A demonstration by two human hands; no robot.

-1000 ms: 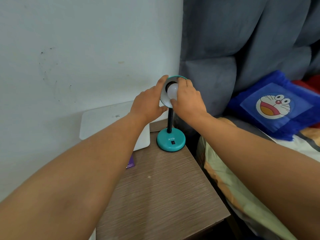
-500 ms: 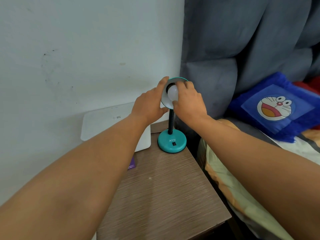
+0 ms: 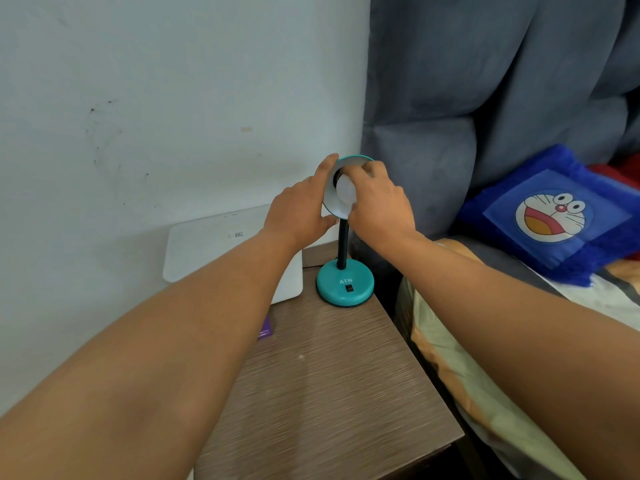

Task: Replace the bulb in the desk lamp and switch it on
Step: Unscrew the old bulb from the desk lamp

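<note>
Up close, a person's two bare arms are reaching toward a small teal desk lamp (image 3: 345,282) standing at the back of a brown wood-grain bedside table (image 3: 332,393). Their left hand (image 3: 300,211) is cupping the lamp's round teal shade (image 3: 334,202), while their right hand (image 3: 381,206) is wrapping its fingers around the white round bulb (image 3: 345,194) sitting inside that shade.

Lamp (image 3: 345,284) stands on the nightstand (image 3: 329,393), right of a box (image 3: 214,244).
</note>
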